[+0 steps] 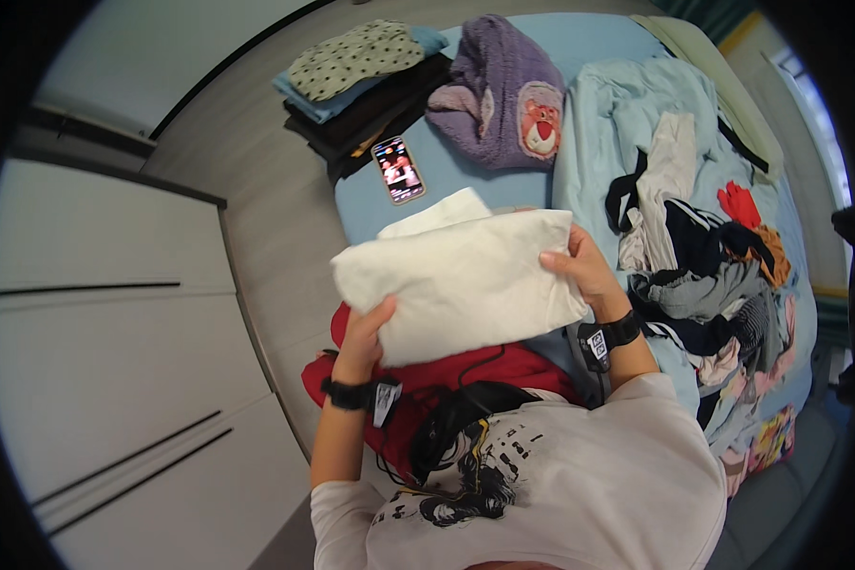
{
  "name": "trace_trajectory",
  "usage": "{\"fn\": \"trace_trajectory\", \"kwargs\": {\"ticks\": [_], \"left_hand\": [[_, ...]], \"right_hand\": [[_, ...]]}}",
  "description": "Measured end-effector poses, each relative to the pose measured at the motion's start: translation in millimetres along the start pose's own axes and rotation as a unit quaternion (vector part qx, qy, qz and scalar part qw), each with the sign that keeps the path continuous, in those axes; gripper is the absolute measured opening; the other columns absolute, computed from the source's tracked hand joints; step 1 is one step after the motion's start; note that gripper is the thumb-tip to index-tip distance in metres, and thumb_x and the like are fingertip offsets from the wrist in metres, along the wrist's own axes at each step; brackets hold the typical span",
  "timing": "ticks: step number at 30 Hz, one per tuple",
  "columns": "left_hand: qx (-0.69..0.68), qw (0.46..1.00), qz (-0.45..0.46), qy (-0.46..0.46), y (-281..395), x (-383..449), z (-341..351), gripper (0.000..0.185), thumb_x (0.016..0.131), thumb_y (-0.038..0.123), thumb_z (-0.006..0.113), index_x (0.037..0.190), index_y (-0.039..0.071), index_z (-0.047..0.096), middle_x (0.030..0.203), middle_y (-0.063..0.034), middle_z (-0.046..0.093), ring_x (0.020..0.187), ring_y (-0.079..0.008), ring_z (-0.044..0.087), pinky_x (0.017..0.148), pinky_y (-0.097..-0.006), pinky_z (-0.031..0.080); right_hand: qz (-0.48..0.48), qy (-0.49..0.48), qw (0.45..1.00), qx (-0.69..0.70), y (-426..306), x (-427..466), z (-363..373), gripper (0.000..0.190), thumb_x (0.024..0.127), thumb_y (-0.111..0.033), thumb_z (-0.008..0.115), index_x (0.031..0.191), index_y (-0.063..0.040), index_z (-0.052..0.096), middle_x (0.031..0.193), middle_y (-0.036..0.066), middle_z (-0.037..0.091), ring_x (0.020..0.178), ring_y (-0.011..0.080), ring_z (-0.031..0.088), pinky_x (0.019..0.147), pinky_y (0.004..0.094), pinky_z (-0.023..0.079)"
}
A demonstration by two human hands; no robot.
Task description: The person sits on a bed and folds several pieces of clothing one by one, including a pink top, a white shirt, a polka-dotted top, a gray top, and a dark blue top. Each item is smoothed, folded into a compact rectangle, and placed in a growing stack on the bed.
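A white cloth garment [463, 285], folded into a rough rectangle with a flap sticking out at its far side, is held up between both hands above the near edge of the bed. My left hand [365, 333] grips its lower left part, thumb on top and fingers underneath. At the right end, my right hand [590, 267] pinches the corner with the thumb on top. Beyond the garment a phone [399, 171] with a lit screen lies on the light blue bed sheet [463, 182].
A stack of folded clothes [356, 64], polka-dot cloth uppermost, lies at the bed's far left. Beside it is a purple fleece garment [502, 92]. Loose clothes [719, 285] are heaped on the right over a pale blue quilt [613, 107]. White cabinets [114, 342] stand at left.
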State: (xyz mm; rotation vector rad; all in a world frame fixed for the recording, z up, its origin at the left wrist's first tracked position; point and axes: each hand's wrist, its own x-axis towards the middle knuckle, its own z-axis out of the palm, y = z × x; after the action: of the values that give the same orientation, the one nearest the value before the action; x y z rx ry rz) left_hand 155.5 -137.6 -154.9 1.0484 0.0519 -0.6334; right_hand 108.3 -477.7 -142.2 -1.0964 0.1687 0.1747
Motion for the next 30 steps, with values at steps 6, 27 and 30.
{"fn": "trace_trajectory", "kwargs": {"ticks": [6,27,30], "left_hand": [[0.307,0.951,-0.039,-0.003,-69.9,105.3,-17.6,0.05,0.091,0.021,0.063,0.131,-0.004,0.047,0.124,-0.0134,0.058,0.111,-0.0206,0.056,0.094,-0.0329,0.044],[0.455,0.876,0.111,0.12,-48.7,13.8,-51.3,0.042,0.09,0.011,0.063,0.125,-0.005,0.047,0.112,-0.0153,0.059,0.095,-0.018,0.062,0.082,-0.029,0.052],[0.334,0.925,0.096,0.152,-30.1,-15.9,-58.6,0.027,0.095,0.011,0.058,0.117,-0.002,0.052,0.102,-0.0112,0.063,0.084,-0.0142,0.063,0.079,-0.0259,0.051]], "right_hand": [[0.049,0.166,0.963,-0.209,74.0,33.7,-59.0,0.041,0.092,-0.022,0.062,0.125,0.0,0.051,0.113,0.012,0.063,0.098,0.0211,0.062,0.085,0.0339,0.05],[-0.082,0.56,0.526,-0.635,-49.8,-72.0,-296.0,0.036,0.084,-0.034,0.067,0.101,-0.001,0.066,0.094,0.02,0.068,0.086,0.0378,0.067,0.073,0.044,0.054],[-0.239,0.605,0.599,-0.467,-159.0,-131.9,-273.1,0.034,0.09,-0.028,0.061,0.106,0.001,0.064,0.093,0.017,0.068,0.086,0.0263,0.067,0.075,0.0358,0.05]]}}
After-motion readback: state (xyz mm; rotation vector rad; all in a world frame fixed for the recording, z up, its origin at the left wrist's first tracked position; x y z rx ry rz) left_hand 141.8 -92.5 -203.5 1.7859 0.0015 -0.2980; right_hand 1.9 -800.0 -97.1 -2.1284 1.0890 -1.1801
